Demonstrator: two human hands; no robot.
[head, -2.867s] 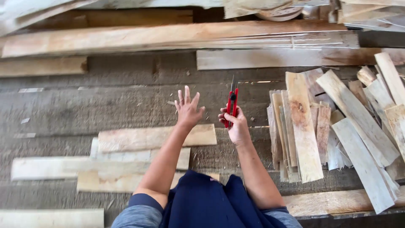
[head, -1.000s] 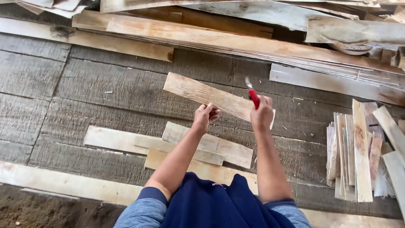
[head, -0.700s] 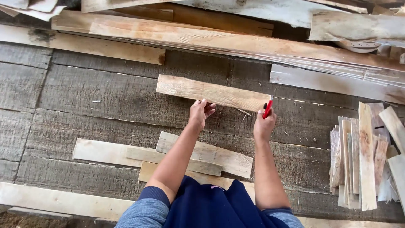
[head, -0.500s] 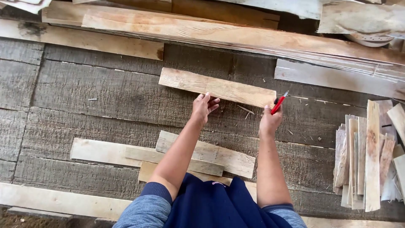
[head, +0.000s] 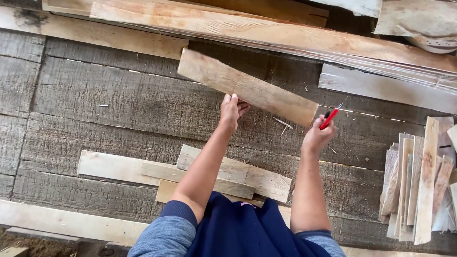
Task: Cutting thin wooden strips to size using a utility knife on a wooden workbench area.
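Left hand (head: pixel 232 108) gripping short board (head: pixel 247 87) near its middle, long axis slanting upper left to lower right (far end higher); right hand (head: pixel 318 135) clenched around red-handled tool (head: pixel 329 118).

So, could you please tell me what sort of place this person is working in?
Probably a rough woodworking or timber yard. Long raw planks lie stacked along the top, a pile of short offcuts sits at the right, and the left hand holds a cut board over a weathered plank floor.
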